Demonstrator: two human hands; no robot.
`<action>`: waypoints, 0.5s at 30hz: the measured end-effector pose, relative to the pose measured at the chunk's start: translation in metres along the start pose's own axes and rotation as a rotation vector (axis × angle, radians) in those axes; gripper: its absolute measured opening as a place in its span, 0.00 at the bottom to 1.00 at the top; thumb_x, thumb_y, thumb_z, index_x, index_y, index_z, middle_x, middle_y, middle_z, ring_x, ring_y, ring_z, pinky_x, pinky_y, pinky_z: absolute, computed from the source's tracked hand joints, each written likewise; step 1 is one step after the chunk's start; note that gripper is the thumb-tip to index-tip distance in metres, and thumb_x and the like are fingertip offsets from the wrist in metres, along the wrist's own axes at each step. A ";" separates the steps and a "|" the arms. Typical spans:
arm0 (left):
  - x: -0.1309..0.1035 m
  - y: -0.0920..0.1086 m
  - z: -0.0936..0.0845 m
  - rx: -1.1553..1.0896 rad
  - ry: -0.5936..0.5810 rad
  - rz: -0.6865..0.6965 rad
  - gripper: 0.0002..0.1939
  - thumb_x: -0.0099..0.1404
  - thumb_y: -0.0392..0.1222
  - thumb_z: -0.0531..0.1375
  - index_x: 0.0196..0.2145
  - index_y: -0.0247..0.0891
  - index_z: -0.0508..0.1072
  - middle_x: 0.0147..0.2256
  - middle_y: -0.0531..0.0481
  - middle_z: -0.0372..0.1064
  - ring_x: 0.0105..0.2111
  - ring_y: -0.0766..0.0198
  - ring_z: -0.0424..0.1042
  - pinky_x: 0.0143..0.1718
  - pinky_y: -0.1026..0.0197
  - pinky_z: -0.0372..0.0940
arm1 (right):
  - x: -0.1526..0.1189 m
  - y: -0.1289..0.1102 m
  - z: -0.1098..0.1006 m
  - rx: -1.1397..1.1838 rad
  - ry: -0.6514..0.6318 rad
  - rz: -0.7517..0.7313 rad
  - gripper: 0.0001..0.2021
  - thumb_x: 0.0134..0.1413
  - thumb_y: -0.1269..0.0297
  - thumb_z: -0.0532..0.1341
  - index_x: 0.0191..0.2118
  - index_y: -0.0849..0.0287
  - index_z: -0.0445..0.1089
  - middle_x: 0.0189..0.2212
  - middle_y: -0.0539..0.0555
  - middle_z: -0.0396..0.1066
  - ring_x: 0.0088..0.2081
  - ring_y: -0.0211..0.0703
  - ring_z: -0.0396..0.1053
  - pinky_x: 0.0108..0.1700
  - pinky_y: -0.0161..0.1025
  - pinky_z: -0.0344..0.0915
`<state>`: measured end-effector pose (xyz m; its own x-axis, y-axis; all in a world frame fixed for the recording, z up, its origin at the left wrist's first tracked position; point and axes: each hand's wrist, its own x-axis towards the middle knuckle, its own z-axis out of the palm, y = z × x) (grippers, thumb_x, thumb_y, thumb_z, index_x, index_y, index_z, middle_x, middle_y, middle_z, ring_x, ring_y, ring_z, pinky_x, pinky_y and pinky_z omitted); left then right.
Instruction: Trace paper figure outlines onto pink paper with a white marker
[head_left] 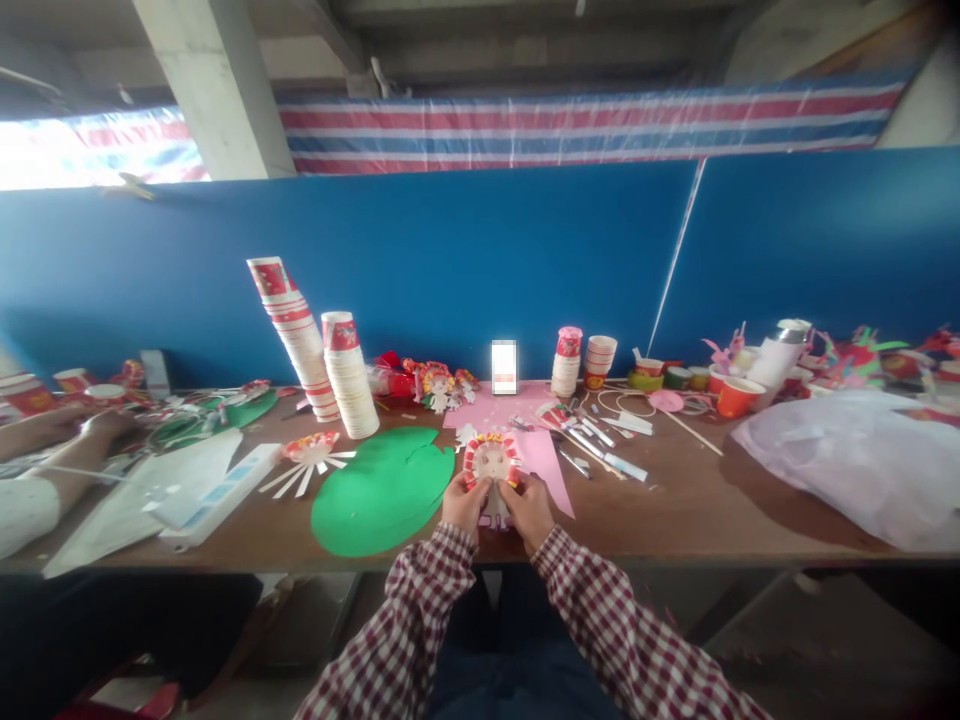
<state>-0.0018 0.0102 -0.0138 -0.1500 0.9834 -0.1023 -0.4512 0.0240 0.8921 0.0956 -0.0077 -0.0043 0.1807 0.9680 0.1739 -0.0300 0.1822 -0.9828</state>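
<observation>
Between my two hands is a paper-cup doll (492,462), its round pale face ringed by red and white curled strips. My left hand (463,502) pinches its lower left edge, and my right hand (528,506) pinches the lower right, thumbs close together in front. Below the thumbs, part of a pale body with purple edging shows. Under and behind the doll lies pink paper (551,470). A large green paper leaf shape (382,495) rests just left of my left hand. Farther left, a cut paper cup (309,455) lies with its strips fanned out.
Tall stacks of paper cups (349,385) stand at the back left, shorter ones (568,365) right of centre. Markers (592,440) and scraps lie to the right. A white plastic bag (847,460) fills the far right. Another person's arm (45,450) reaches in at left.
</observation>
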 end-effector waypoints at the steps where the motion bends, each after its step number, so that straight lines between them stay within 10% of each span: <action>1: 0.000 0.000 0.000 -0.004 0.002 0.001 0.23 0.34 0.46 0.71 0.26 0.35 0.66 0.19 0.55 0.68 0.17 0.70 0.66 0.19 0.68 0.60 | 0.000 0.001 0.000 -0.002 0.001 -0.001 0.12 0.44 0.61 0.60 0.31 0.65 0.73 0.27 0.57 0.75 0.29 0.46 0.72 0.30 0.37 0.69; 15: -0.008 0.014 0.001 -0.006 -0.022 -0.044 0.25 0.33 0.49 0.71 0.26 0.34 0.67 0.19 0.53 0.69 0.18 0.68 0.68 0.20 0.65 0.63 | 0.000 -0.005 -0.003 -0.010 -0.021 -0.032 0.13 0.44 0.60 0.60 0.31 0.67 0.73 0.27 0.58 0.75 0.30 0.47 0.72 0.32 0.39 0.69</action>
<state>-0.0058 0.0025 -0.0004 -0.1108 0.9850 -0.1321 -0.4621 0.0666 0.8843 0.0987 -0.0092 0.0006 0.1608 0.9652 0.2060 -0.0146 0.2110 -0.9774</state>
